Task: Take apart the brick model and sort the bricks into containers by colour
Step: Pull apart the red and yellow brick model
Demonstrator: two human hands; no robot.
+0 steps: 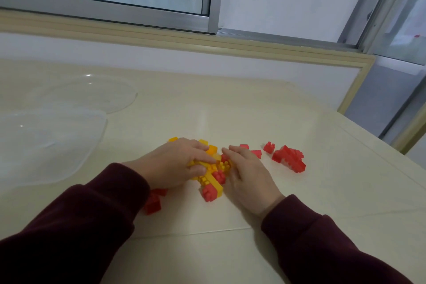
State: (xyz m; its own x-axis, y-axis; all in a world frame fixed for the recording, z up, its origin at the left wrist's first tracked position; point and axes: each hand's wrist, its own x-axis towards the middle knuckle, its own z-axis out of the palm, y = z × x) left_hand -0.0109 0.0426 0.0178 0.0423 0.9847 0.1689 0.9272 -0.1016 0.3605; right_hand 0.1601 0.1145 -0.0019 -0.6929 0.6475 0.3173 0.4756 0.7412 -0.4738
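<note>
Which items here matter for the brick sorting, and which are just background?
Job:
- brick model, gripped by left hand, right hand resting against it
- loose red bricks
- red bricks by the left sleeve
- rectangular clear container
- round clear container

Background:
- window frame
- table

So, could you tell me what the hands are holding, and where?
The left hand grips the brick model by its yellow far end; the right hand rests straight-fingered against its right side, gripping nothing.
</note>
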